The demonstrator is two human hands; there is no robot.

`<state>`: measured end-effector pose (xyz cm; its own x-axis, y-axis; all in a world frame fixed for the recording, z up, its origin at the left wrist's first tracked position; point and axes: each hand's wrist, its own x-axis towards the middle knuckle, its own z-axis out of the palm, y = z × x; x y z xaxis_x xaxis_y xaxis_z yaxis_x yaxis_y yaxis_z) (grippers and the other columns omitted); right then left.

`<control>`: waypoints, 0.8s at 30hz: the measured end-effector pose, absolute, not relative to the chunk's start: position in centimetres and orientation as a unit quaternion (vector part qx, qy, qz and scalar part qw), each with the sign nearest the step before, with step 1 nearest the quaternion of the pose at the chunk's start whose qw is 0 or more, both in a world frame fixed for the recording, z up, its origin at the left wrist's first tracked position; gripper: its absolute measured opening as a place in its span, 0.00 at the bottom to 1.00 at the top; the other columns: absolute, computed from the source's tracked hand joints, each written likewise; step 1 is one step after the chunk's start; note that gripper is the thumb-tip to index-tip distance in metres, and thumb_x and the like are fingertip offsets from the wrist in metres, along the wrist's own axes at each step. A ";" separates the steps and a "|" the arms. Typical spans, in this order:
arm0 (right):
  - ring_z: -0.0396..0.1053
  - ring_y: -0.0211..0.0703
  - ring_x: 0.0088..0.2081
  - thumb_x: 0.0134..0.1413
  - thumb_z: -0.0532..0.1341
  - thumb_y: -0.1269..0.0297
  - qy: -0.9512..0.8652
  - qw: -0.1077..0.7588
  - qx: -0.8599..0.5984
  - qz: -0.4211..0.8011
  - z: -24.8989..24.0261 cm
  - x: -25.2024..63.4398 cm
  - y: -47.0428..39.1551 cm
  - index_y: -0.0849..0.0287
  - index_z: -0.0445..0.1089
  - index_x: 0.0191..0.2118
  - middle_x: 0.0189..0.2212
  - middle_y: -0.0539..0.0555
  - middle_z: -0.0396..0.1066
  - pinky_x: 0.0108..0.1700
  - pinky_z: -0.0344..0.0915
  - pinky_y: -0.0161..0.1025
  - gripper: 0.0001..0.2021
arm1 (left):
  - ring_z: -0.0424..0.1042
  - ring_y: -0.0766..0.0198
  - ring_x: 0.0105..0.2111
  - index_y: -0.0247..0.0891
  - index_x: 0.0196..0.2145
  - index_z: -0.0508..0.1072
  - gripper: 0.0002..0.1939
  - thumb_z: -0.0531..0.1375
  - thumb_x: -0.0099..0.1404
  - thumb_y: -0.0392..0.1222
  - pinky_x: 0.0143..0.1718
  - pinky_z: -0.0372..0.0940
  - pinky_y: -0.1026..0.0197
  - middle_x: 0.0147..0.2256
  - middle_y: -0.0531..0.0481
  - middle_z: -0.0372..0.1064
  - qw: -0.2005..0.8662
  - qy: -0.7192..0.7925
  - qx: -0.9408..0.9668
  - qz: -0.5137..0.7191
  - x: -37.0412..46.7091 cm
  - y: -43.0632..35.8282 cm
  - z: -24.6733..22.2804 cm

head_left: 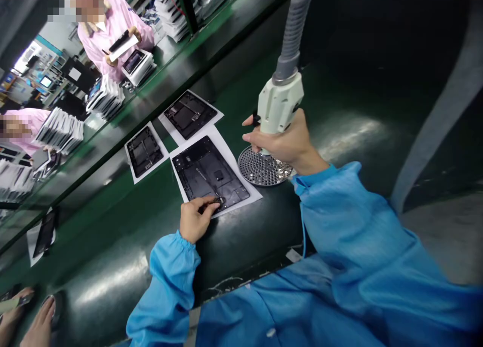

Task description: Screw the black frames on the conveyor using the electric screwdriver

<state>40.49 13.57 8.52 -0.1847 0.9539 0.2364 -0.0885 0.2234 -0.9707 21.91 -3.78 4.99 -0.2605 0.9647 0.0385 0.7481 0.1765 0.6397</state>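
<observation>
My right hand [289,143] is wrapped round a pale electric screwdriver [279,100] with a grey ribbed hose [294,30] at its top. Its lower end points down over a round perforated metal tray [256,168], where small shiny screws lie toward the right side. My left hand [196,217] pinches a small dark part [218,201] at the near edge of an open black tablet housing [209,173]. That housing lies on a white sheet [254,192], just left of the tray. The screwdriver's tip is hidden.
Two more tablet housings, one at the back [190,113] and one to the left [144,151], lie on white sheets on the green bench [113,206]. Across a raised ledge, people in pink work among stacks of tablets [103,98]. Another person's hands [39,324] show at lower left.
</observation>
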 end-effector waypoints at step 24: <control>0.62 0.35 0.15 0.40 0.68 0.77 -0.588 0.541 -0.347 0.491 8.0 40.6 13.7 0.60 0.70 0.29 0.13 0.46 0.64 0.22 0.62 0.39 0.09 | 0.68 0.60 0.41 0.41 0.41 0.78 0.11 0.55 0.69 0.41 0.43 0.65 0.56 0.39 0.46 0.71 0.068 0.649 0.746 0.132 22.4 -4.8 4.5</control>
<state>40.61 13.68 7.97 -0.1729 0.9397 0.2949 -0.1238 0.2763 -0.9531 22.38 -4.83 4.50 0.1217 0.9867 0.1082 0.9508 -0.1472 0.2725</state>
